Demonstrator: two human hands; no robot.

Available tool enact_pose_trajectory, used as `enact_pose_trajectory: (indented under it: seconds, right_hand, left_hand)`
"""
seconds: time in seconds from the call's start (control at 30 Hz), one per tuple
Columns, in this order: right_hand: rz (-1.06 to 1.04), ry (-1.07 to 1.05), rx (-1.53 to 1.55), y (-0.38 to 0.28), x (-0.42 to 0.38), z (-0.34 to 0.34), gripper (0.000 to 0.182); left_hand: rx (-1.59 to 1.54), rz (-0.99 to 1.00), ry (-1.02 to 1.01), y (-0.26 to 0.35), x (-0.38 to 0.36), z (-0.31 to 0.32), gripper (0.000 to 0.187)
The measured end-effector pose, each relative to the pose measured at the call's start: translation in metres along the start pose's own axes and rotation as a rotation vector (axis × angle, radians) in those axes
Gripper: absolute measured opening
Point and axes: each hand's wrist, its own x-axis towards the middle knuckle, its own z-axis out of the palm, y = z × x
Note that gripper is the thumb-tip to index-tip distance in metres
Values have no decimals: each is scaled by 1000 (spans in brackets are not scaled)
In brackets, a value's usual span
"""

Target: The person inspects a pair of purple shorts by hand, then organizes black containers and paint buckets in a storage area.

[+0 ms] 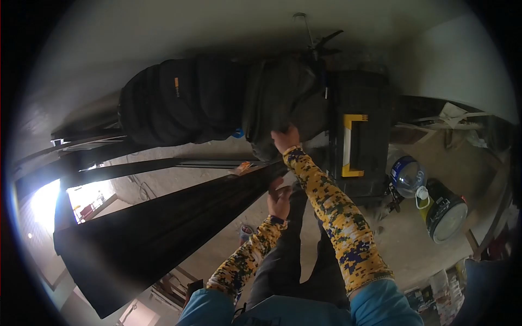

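My right hand (284, 138) reaches out and presses against a large black backpack (217, 100) that lies along the wall. Whether it grips the fabric or only touches it is unclear. My left hand (279, 200) rests at the end of a long dark metal beam (163, 228), fingers curled on its edge. Both arms wear yellow and blue patterned sleeves. A black toolbox with a yellow handle (356, 144) sits right beside the backpack, close to my right hand.
A clear water bottle with a blue label (408, 175) and a dark paint bucket (447, 211) stand on the concrete floor at right. More dark metal bars (136, 165) lie at left. A bright doorway (46, 201) glares at far left. My dark trousers (304, 261) show below.
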Motion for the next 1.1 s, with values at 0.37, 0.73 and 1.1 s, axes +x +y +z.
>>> enact_pose_trajectory:
  seconds: [0.37, 0.73, 1.1]
  right_hand:
    - [-131, -341, 328, -113, -104, -20, 28]
    - [-72, -406, 653, -98, -184, -82, 44]
    - [-322, -580, 657, -182, -259, -138, 65]
  left_hand:
    - [-324, -195, 78, -24, -8, -11, 32]
    - [-132, 82, -34, -56, 58, -12, 40]
    - [374, 322, -55, -106, 67, -57, 44]
